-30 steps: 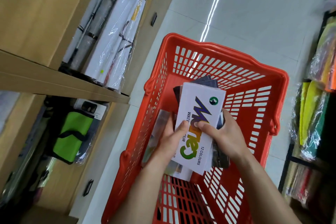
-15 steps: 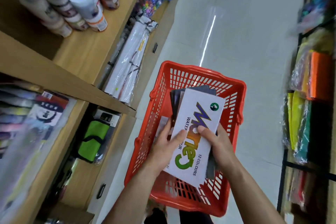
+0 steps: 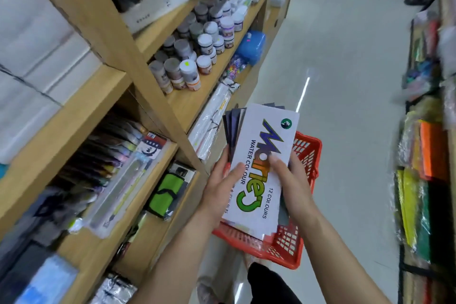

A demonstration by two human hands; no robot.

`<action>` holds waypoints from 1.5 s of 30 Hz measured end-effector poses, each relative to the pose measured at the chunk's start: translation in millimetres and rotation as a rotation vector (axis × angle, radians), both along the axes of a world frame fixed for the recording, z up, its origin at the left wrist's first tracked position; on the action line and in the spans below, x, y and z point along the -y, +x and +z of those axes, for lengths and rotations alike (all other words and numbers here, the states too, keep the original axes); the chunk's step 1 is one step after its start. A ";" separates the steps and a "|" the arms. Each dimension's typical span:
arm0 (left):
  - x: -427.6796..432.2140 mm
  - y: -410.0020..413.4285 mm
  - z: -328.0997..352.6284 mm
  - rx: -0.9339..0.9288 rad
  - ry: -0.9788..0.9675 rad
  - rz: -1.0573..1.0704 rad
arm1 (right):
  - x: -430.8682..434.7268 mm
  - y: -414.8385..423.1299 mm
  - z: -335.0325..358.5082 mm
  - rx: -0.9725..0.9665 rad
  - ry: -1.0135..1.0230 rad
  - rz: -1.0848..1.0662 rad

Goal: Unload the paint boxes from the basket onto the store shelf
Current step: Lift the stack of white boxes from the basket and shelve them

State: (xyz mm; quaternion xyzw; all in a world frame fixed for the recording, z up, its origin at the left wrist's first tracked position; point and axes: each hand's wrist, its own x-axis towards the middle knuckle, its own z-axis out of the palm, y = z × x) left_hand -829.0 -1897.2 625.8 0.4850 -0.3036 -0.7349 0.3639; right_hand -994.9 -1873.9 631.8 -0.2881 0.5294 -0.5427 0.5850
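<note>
Above the basket (image 3: 304, 155), my left hand (image 3: 218, 187) & right hand (image 3: 292, 185) each grip-pinch the paint boxes (image 3: 261, 168) stack, thumbs on top so none slip; shelf (image 3: 187, 103) at 10 o'clock.

The top paint box (image 3: 261, 168), a white flat carton held above the red basket (image 3: 306, 155), carries the only print that reads clearly. Its large lettering runs lengthwise down the face in purple, orange and green; the shapes look like a brand name, but the exact spelling cannot be made out. Beside that lettering stands "WATER COLOUR" in dark capitals, and on the other side "12 COLOURS". A small round green logo sits in the upper corner; its inner mark is too small to read. A line of small characters near the left thumb is illegible. Labels on the shelf jars (image 3: 187, 69) are blurred.
</note>
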 end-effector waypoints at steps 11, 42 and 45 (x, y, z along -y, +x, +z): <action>-79.0 103.4 152.6 0.019 -0.217 0.283 | -34.8 112.9 118.6 0.115 -0.266 0.313; -186.8 427.0 198.7 0.042 -0.194 1.128 | -33.8 513.8 191.9 -0.037 -0.048 1.115; -199.1 427.2 188.8 0.161 -0.233 1.065 | -36.5 503.3 190.6 -0.061 -0.150 1.115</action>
